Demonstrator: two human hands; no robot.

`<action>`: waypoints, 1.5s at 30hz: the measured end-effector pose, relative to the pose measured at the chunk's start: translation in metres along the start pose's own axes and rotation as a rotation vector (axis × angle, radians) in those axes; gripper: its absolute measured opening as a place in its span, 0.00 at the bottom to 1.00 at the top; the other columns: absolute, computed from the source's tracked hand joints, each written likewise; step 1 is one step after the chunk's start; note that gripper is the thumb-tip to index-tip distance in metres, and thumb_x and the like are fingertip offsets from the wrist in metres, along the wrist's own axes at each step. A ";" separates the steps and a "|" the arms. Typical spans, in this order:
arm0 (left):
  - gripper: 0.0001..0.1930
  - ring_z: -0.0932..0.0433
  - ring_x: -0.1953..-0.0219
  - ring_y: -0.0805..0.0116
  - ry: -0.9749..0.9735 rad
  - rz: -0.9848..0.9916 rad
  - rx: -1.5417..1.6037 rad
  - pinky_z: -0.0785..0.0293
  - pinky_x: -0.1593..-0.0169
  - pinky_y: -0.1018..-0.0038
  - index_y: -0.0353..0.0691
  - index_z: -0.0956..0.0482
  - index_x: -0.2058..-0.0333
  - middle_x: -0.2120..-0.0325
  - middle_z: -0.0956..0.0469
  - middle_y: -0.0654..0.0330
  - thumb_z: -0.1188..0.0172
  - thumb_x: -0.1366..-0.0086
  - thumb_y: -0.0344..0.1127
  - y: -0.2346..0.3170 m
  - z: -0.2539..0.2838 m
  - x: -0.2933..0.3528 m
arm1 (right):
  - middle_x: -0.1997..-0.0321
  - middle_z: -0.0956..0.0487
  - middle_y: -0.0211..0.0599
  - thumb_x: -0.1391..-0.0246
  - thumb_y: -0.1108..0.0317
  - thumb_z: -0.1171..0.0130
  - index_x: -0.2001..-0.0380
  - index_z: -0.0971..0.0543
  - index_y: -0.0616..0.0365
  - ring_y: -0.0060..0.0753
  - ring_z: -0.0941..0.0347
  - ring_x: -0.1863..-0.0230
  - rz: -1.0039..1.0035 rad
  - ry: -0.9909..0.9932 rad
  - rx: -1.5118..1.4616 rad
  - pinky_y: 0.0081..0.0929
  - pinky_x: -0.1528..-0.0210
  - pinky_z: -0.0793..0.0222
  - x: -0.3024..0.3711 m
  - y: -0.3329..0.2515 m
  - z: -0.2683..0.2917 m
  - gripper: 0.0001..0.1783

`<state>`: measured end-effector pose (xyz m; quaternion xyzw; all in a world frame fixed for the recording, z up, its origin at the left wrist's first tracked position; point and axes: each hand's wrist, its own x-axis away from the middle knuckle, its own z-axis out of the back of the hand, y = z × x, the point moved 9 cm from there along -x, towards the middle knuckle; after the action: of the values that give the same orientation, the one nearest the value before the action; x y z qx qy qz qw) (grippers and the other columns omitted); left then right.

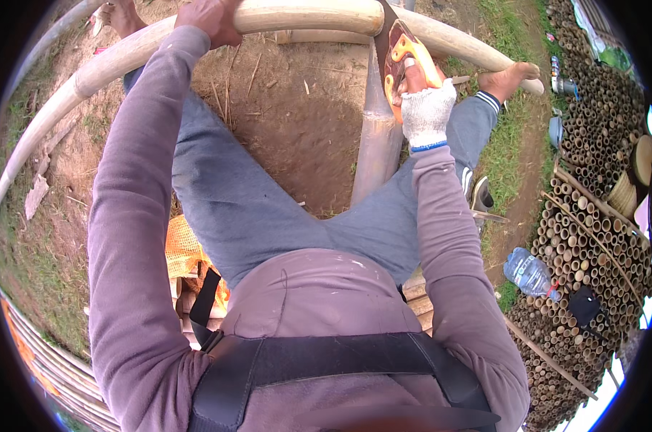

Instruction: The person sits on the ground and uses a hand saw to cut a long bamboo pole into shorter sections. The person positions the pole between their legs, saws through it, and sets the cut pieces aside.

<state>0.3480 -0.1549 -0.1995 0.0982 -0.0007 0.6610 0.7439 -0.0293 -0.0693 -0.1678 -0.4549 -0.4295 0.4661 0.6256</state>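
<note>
A long pale bamboo pole [304,16] runs across the far side in front of me, bent by the lens. My left hand [209,20], bare, is wrapped over it left of the middle. In my right hand [422,97], which wears a white knitted glove with some fingertips showing, is a handsaw [417,56] with an orange-yellow handle. Its dark blade stands crosswise at the pole, beside a cut-looking edge; how deep it sits I cannot tell. Beneath the saw, a thicker greyish bamboo piece [378,144] extends back between my legs.
My bare foot [509,79] rests by the pole's right end. Stacked cut bamboo tubes [578,223] fill the right side, with a clear plastic bottle [531,272] on them. An orange mesh sack [182,248] lies by my left thigh. Long bamboo poles [60,374] lie at lower left.
</note>
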 end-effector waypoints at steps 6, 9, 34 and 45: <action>0.35 0.14 0.54 0.42 0.003 0.049 0.020 0.18 0.52 0.50 0.50 0.18 0.46 0.59 0.13 0.46 0.24 0.57 0.46 -0.022 -0.005 0.010 | 0.78 0.22 0.31 0.32 0.67 0.34 0.58 0.22 0.67 0.18 0.26 0.80 -0.042 -0.066 0.066 0.21 0.79 0.31 0.128 -0.011 0.069 0.12; 0.35 0.14 0.54 0.42 -0.026 0.053 0.039 0.18 0.51 0.50 0.49 0.18 0.47 0.59 0.13 0.46 0.23 0.58 0.46 -0.017 -0.006 0.009 | 0.80 0.22 0.32 0.31 0.67 0.37 0.61 0.23 0.68 0.18 0.25 0.80 -0.086 0.013 0.148 0.21 0.76 0.29 0.202 -0.026 0.107 0.12; 0.37 0.14 0.50 0.50 -0.067 0.029 -0.072 0.17 0.49 0.52 0.55 0.26 0.41 0.53 0.14 0.56 0.24 0.52 0.48 -0.016 -0.013 -0.005 | 0.74 0.18 0.33 0.35 0.62 0.29 0.59 0.19 0.66 0.23 0.24 0.77 0.231 0.043 0.282 0.25 0.75 0.28 -0.020 -0.002 -0.009 0.16; 0.32 0.14 0.57 0.39 -0.016 0.034 0.001 0.18 0.54 0.49 0.46 0.19 0.51 0.61 0.14 0.45 0.25 0.59 0.44 -0.021 -0.008 0.010 | 0.73 0.18 0.35 0.32 0.63 0.34 0.53 0.23 0.68 0.18 0.26 0.80 -0.063 -0.104 0.089 0.19 0.77 0.29 0.119 0.033 0.059 0.17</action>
<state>0.3695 -0.1458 -0.2087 0.1037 -0.0079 0.6726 0.7327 -0.0687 0.0620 -0.1733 -0.3883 -0.4543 0.4877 0.6364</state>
